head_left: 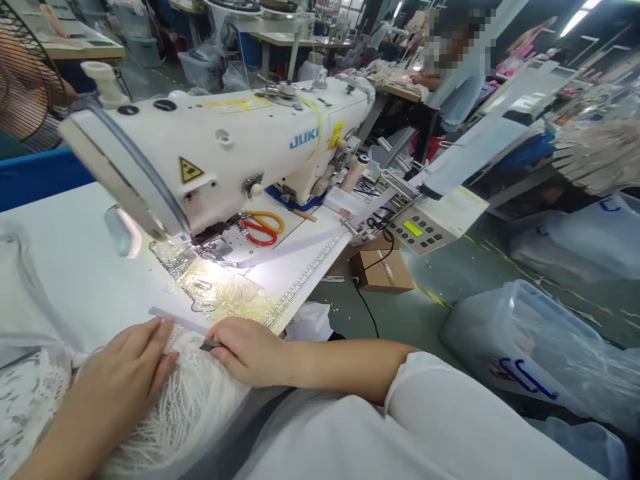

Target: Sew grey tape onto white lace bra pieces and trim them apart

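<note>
My left hand (131, 360) lies flat with fingers stretched out on white lace fabric (170, 413) at the near edge of the sewing table (75, 267). My right hand (247, 350) is curled closed beside it, pinching a small dark tool (209, 345) against the fabric. A narrow white strip (175, 319) runs just beyond both hands. Under the lamp, sequined fabric (225, 293) lies in front of the presser foot (215, 250) of the white sewing machine (225, 147).
Red and yellow scissors (263, 227) lie on the machine bed. A control panel (425, 230) sits at the table's right end, with a cardboard box (383, 270) below. Plastic bags (540, 347) fill the floor on the right. Another person (453, 73) works at a far table. A fan (25, 73) stands at left.
</note>
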`<state>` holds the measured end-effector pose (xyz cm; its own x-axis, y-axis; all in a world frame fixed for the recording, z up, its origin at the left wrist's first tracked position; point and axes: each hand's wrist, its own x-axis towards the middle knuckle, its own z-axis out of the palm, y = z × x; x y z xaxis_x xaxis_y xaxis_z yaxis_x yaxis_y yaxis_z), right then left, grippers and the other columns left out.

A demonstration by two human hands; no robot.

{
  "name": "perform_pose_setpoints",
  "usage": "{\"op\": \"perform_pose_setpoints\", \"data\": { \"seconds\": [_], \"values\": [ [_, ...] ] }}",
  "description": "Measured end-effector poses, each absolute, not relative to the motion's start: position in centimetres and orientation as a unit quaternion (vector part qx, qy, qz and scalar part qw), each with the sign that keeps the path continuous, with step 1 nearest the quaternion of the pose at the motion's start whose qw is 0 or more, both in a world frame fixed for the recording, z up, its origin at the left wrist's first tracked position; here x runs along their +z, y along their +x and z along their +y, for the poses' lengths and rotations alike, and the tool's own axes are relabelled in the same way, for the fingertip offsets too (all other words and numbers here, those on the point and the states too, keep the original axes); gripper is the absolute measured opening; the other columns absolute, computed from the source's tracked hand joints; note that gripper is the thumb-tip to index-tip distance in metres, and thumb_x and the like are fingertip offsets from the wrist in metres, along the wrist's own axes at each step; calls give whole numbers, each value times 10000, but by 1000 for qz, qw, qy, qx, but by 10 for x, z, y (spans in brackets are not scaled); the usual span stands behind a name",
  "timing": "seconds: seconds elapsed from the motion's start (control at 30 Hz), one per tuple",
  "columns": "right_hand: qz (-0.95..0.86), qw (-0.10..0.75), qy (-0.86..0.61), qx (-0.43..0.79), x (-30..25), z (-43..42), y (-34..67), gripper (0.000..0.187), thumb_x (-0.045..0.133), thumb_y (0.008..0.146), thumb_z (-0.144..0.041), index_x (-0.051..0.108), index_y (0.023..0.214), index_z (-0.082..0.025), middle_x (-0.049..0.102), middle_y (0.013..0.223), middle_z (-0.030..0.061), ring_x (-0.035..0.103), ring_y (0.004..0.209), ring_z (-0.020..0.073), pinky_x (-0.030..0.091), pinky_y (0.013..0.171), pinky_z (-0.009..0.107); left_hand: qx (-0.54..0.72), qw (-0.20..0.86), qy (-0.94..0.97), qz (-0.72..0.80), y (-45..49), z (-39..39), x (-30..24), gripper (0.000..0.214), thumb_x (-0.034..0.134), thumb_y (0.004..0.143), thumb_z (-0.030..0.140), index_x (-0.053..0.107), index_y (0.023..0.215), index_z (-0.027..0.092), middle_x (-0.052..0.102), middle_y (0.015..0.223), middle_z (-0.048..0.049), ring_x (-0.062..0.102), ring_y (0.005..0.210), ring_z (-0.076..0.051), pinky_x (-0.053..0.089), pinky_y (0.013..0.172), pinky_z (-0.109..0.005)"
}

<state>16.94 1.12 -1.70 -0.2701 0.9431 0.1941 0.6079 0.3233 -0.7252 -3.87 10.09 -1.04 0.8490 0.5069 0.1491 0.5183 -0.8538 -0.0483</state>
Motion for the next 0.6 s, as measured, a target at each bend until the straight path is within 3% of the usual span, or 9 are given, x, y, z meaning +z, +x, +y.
{"op": "perform_pose_setpoints", "data": {
  "seconds": [0.07, 0.13, 0.27, 0.4, 0.6],
  "values": [
    [-788, 309, -476, 238, -21, 4, 176, 115, 390, 845, -193, 499, 878, -183, 645, 958, 104, 574, 930, 185, 470, 843, 319, -40, 46, -951, -302, -38, 90, -7, 449, 343, 857, 367, 563, 1175, 138, 609, 1065, -166, 568, 978, -315, 457, 852, -461],
    [-809, 313, -446, 221, -20, -5, 179, 148, 370, 843, -187, 509, 893, -174, 645, 981, 130, 576, 958, 198, 477, 844, 339, -17, 42, -944, -326, -37, 78, -1, 422, 383, 855, 359, 604, 1115, 111, 597, 1107, -185, 560, 996, -322, 459, 844, -454],
    [-802, 278, -462, 255, -9, -8, 181, 143, 381, 847, -158, 517, 866, -197, 644, 970, 105, 589, 915, 205, 483, 799, 357, 41, -2, -937, -346, -36, 67, 13, 506, 484, 838, 440, 523, 1238, 133, 413, 1376, -162, 500, 1111, -319, 415, 912, -439],
    [-766, 256, -524, 269, 1, 23, 173, 150, 394, 854, -200, 503, 751, -207, 569, 738, 47, 542, 677, 177, 449, 587, 296, 77, -70, -932, -347, -46, 76, 20, 637, 503, 793, 580, 462, 1298, 194, 354, 1422, -136, 321, 1290, -336, 276, 1028, -482],
    [-776, 245, -545, 202, -2, 67, 141, 178, 409, 842, -181, 579, 788, -185, 533, 704, 45, 517, 678, 179, 393, 595, 273, 83, -119, -928, -344, -52, 79, 21, 685, 503, 791, 593, 383, 1349, 214, 245, 1465, -164, 259, 1331, -315, 230, 1055, -468]
  ]
}}
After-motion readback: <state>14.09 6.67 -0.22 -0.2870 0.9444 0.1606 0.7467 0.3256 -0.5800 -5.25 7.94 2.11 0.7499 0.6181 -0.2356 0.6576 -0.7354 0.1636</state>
